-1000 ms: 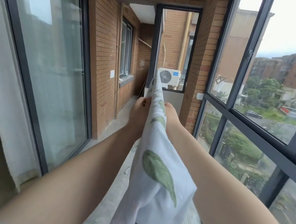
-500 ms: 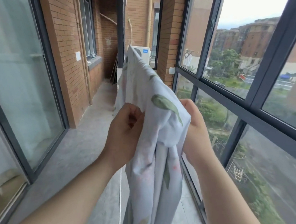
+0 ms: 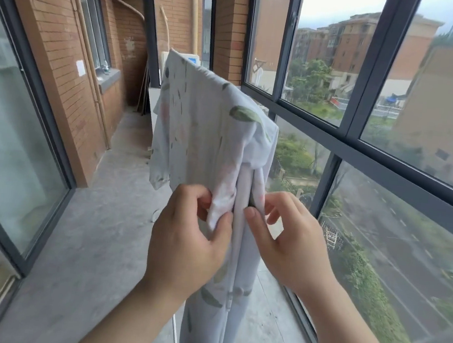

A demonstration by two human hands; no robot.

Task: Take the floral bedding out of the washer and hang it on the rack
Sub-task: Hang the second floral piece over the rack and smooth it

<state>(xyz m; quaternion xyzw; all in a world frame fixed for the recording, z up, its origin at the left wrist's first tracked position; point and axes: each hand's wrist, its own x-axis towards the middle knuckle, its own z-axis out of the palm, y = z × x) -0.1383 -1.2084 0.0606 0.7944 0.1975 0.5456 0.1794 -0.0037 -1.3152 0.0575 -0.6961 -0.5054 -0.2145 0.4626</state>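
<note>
A pale blue-white cotton bedding sheet printed with green leaves and faint pink flowers is seen draped over a line or rail running away from the camera along a glazed balcony; the support itself is hidden under the cloth, so its kind cannot be told. The sheet hangs down on both sides, and its near end falls in long folds past the bottom of the view.

The left hand is closed on a bunched fold of the sheet, which is pinched between the thumb and the curled fingers. The right hand is held just beside it, with the thumb pressed against a narrow vertical fold and the fingers bent around the cloth edge behind it; the hold looks light, though the far side of the fold is hidden. The two hands are nearly touching, with only the fold between them.

A grey concrete floor is seen below. A red brick wall with dark-framed glass stands at the left, and a dark-framed window wall at the right. A thin white upright rod is visible beside the hanging folds, low in the view.
</note>
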